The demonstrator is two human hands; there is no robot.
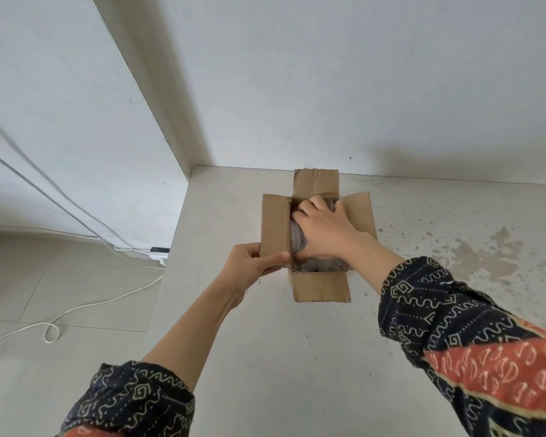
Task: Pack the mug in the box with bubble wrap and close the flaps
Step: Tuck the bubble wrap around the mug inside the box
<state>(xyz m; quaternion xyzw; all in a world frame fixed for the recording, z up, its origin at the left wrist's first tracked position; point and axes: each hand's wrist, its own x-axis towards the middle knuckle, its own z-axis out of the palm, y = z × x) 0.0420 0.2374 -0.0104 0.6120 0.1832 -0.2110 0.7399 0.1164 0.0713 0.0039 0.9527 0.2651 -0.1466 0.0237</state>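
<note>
A brown cardboard box (pixel 320 287) stands on the pale counter against the wall, all of its flaps folded outward. My right hand (pixel 325 230) reaches down into the box with fingers spread over a grey bundle of bubble wrap (pixel 297 239). The mug itself is hidden under the wrap and my hand. My left hand (pixel 252 263) pinches the near corner of the box's left flap (pixel 275 227), thumb on top.
The counter (pixel 281 357) ends at a left edge, with tiled floor below. White cables (pixel 76 305) and a power strip (pixel 159 252) lie on the floor by the wall. Stains mark the counter's right side (pixel 486 257).
</note>
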